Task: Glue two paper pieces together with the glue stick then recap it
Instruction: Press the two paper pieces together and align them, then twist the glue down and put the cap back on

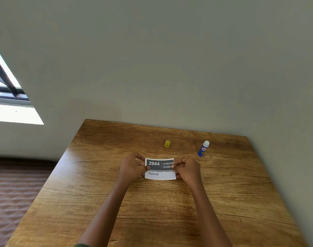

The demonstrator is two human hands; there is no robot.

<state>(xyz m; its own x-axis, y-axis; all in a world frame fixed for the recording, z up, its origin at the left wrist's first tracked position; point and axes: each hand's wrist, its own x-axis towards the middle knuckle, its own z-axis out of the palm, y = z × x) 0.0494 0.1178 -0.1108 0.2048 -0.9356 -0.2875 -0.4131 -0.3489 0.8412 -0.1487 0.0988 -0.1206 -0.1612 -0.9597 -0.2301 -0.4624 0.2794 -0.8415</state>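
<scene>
the left hand (pixel 132 167) pinches the left edge of a small white printed paper card with a dark grey header (pixel 160 169), held over the brown wood-grain table (pixel 98 202); whether it is one sheet or two i cannot tell. the right hand (pixel 186 169) pinches its right edge. behind, a small yellow plastic cap (pixel 167 144) stands alone, and farther right the uncapped blue glue stick (pixel 203 148) stands upright.
</scene>
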